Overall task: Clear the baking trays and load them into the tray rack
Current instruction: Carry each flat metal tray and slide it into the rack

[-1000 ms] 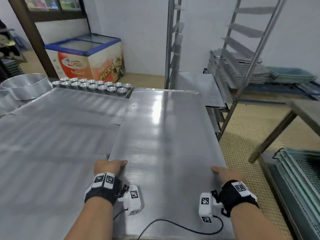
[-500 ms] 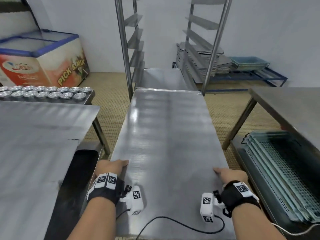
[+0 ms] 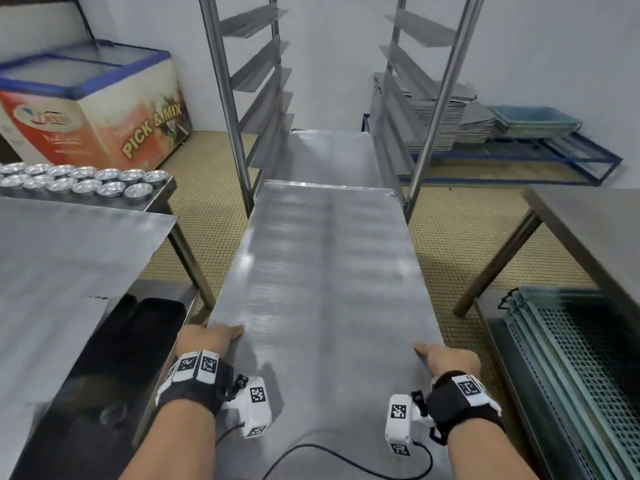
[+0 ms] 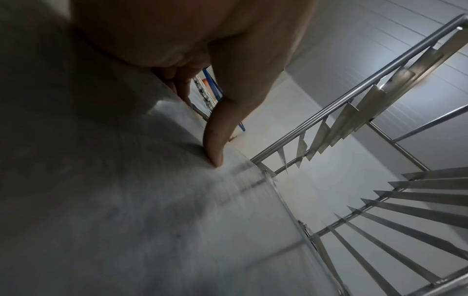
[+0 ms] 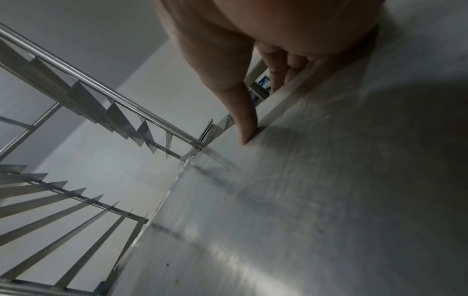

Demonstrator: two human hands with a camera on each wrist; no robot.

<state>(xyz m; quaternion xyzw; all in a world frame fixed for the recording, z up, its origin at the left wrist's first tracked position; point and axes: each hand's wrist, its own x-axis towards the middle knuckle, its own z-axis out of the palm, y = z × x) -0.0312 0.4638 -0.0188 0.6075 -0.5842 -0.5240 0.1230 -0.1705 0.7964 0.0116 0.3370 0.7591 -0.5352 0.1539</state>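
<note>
Pointing straight ahead, the baking tray (image 3: 325,282) runs lengthwise away from the person, its long axis aimed into the gap between the two front posts of the tray rack (image 3: 227,109). Nothing carries it but the hands: it hangs in the air over the tiled floor, its top bare. Its far short edge sits just at the rack's mouth, between the posts, and another tray (image 3: 329,154) already lies on runners deeper inside, beyond and seemingly a little lower than that edge. Which pair of runners the carried tray lines up with I cannot tell.

The left hand (image 3: 207,341) grasps the left long edge near the near left corner; the left wrist view shows the thumb pressed on the top face and the fingers curled under the rim. The right hand (image 3: 446,358) grasps the right long edge near the near right corner the same way, thumb on top and fingers wrapped beneath, as the right wrist view shows. Both hands are at the near end, about level with each other, so neither is nearer the rack; the whole length of the tray lies between them and it.

The coming move looks like a straight push forward along that axis. It turns on both far corners meeting runners at the same level, or the tray could jam askew.

Outward, a steel table (image 3: 69,244) stands at the left with foil cups (image 3: 83,180) along its far edge.
</note>
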